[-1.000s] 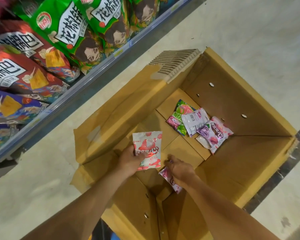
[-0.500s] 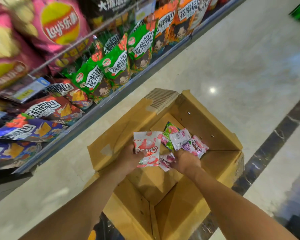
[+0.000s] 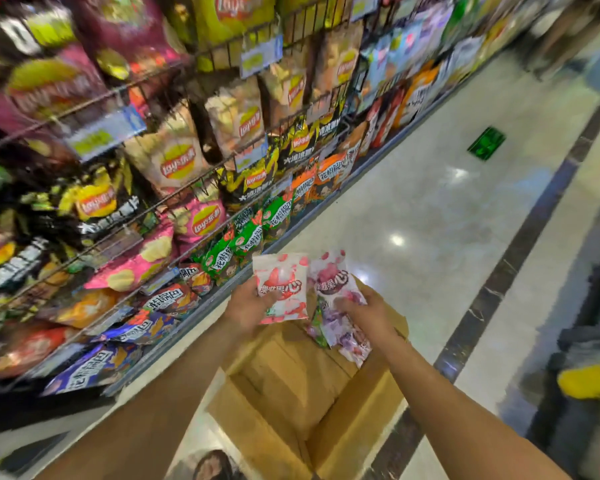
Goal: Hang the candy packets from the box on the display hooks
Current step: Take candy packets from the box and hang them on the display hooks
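My left hand (image 3: 248, 306) grips a white candy packet with red strawberry print (image 3: 283, 285), held upright above the open cardboard box (image 3: 291, 386). My right hand (image 3: 368, 311) clutches a bunch of several candy packets (image 3: 336, 306), pink, purple and green; the top one stands up beside the red packet. Both hands are over the far end of the box. The box interior that shows is bare cardboard. No display hooks for candy are plainly visible.
Wire shelves (image 3: 174, 168) packed with chip and snack bags run along the left, blurred. The polished floor aisle (image 3: 430, 209) stretches ahead to the right, with a dark stripe (image 3: 520, 258) and a green floor sign (image 3: 486, 143). Dark blurred objects stand at the right edge.
My right hand gathered the packets from the box bottom and lifted them. Both hands rose out of the box, and my view swung up towards the shelves and aisle.
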